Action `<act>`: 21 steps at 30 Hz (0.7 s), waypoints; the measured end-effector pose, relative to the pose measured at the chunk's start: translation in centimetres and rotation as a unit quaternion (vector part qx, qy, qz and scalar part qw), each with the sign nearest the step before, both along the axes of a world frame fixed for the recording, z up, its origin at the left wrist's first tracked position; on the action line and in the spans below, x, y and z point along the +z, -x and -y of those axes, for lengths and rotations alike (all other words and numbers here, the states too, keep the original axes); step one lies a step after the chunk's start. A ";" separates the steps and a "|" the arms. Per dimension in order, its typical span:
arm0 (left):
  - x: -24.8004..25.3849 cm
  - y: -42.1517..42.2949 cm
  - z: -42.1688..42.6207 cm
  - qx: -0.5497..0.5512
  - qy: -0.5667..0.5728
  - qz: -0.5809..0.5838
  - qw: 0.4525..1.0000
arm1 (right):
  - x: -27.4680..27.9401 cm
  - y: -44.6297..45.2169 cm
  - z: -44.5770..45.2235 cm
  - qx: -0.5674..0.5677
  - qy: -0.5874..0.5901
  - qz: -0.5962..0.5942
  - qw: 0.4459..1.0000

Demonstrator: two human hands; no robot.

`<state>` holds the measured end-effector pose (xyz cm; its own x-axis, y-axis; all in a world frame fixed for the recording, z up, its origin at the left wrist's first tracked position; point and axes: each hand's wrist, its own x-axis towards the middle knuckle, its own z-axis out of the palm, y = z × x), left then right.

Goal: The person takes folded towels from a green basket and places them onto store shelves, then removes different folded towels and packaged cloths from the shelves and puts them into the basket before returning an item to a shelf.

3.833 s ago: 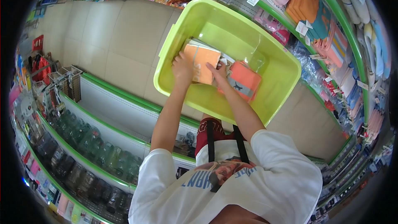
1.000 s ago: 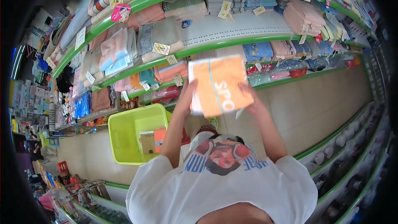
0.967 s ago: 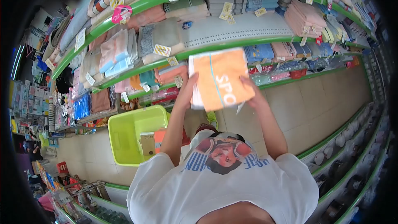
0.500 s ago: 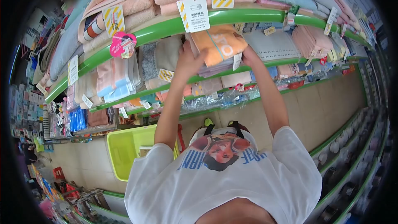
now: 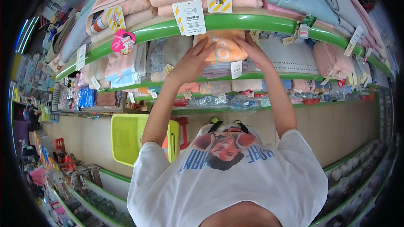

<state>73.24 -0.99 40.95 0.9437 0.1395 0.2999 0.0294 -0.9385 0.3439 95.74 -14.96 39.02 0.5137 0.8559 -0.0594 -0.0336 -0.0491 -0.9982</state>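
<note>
An orange folded towel (image 5: 227, 49) with white lettering and a thin blue-green line lies on a stack of pale purple towels (image 5: 216, 69) on the middle shelf. My left hand (image 5: 194, 62) rests on the towel's left side, fingers stretched out over it. On the other side, my right hand (image 5: 254, 53) lies on the towel's right edge with its fingers extended. A white tag (image 5: 237, 69) hangs at the front of the stack. The towel's back part is hidden under the upper shelf.
The upper shelf's green rim (image 5: 160, 27) curves just above my hands, with a white card tag (image 5: 189, 18) hanging from it. Pink towels (image 5: 334, 59) lie to the right. A yellow-green basket (image 5: 126, 138) stands on the floor at my left. More shelving is behind me.
The orange towel has gone from being held tilted between both hands at the shelf front to lying flatter on the stack. My fingers have spread over its top.
</note>
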 end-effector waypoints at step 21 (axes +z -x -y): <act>-2.8 8.5 13.7 0.372 0.145 0.178 0.899 | -8.1 -2.3 -2.6 0.080 -0.104 -0.213 0.968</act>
<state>64.71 -14.66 38.14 0.4075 0.8139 0.4141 0.4516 -0.5737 0.6833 98.01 -12.40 30.94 0.3401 0.9388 -0.0540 -0.4535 0.1134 -0.8840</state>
